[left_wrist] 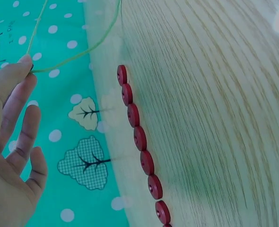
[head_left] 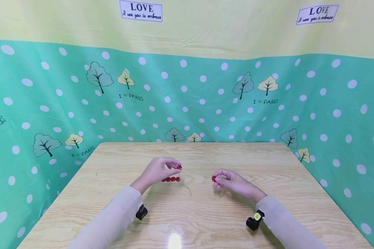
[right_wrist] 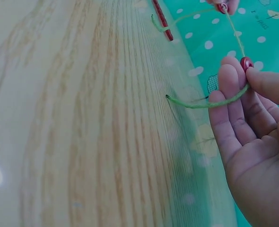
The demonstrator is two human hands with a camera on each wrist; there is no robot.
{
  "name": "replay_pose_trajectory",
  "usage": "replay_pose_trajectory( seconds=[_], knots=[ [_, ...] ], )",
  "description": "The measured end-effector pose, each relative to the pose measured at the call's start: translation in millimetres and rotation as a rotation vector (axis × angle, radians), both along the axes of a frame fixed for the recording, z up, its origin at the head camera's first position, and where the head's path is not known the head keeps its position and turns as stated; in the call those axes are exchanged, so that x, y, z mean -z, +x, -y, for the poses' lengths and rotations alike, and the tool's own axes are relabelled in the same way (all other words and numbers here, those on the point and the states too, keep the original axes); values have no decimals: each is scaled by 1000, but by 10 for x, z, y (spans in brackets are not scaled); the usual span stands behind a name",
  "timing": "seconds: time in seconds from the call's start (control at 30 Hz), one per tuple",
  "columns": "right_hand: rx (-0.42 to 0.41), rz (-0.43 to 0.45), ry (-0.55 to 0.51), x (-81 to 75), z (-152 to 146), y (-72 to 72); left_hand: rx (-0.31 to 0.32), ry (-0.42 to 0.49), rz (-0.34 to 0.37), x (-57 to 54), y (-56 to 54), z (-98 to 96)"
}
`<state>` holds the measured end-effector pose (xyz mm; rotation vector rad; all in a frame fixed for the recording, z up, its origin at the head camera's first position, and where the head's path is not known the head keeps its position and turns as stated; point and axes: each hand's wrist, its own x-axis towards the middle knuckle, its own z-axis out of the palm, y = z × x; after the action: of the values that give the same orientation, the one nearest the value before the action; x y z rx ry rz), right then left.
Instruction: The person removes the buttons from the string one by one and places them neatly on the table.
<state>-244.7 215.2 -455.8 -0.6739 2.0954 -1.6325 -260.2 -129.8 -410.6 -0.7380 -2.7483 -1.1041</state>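
My left hand pinches a red button between thumb and fingertips, above a row of red buttons lying on the table. My right hand grips a second red button with thumb and forefinger, its other fingers half curled. A thin green string runs taut between the two held buttons. One loose end hangs past my right fingers; another dangles from the left hand. How the string passes through each button is too small to tell.
The light wooden table reaches back to a green polka-dot cloth that hangs behind and along both sides. A bright glare spot lies near the table's front. Each wrist wears a small black camera.
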Motion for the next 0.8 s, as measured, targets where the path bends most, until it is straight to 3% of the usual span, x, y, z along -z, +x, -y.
replay_pose_trajectory(
  seconds=[0.8],
  knots=[
    [-13, 20, 3, 9, -10, -3, -37, -4, -23, -30, 13, 218]
  ],
)
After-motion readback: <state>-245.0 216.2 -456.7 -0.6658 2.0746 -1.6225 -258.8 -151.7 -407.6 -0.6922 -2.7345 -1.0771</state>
